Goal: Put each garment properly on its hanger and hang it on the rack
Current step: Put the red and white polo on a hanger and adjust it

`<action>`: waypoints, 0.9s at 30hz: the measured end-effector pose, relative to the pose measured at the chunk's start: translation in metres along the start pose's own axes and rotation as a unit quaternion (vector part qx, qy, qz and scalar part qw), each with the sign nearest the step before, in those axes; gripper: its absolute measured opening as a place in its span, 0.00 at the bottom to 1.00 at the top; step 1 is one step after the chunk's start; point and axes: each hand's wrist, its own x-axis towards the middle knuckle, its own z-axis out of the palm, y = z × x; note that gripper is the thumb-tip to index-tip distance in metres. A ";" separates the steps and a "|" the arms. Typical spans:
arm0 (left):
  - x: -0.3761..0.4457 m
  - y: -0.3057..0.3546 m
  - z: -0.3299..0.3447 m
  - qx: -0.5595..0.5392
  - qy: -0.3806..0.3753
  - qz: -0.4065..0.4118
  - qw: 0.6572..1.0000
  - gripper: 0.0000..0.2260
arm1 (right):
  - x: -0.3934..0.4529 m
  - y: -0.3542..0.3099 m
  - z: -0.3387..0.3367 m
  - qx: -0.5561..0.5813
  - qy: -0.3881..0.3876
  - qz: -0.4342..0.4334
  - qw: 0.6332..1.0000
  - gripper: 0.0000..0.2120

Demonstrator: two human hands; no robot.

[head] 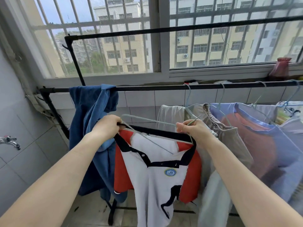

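Observation:
A white polo shirt (pixel 154 174) with red sleeves and a black collar hangs between my hands below the black rack rail (pixel 147 87). My left hand (pixel 108 126) grips the left end of its collar. My right hand (pixel 195 130) pinches the hook of a pale green wire hanger (pixel 147 120), which lies across the collar opening with one arm inside the shirt. A dark blue garment (pixel 93 112) is draped without a hanger over the rail's left end. On the right, several garments hang on hangers: beige clothes (pixel 218 128) and a lilac and red shirt (pixel 262 136).
A barred window (pixel 160 38) runs behind the rack above a tiled wall. A higher black rail (pixel 180 27) crosses the window. A tap (pixel 11 142) juts from the left wall. A red bag (pixel 280 69) sits on the sill at right. Rail space between blue garment and hangers is free.

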 end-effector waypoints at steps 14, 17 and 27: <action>0.012 0.039 0.003 -0.048 0.091 0.080 0.991 0.08 | -0.002 -0.030 0.024 -0.259 0.036 -0.095 0.960 0.15; 0.013 0.055 -0.001 -0.143 0.120 0.112 0.976 0.08 | -0.003 -0.034 0.037 -0.362 -0.060 -0.052 0.929 0.14; 0.017 0.050 0.001 -0.407 -0.073 0.115 0.903 0.13 | 0.008 -0.046 0.015 -0.209 0.055 -0.052 0.975 0.15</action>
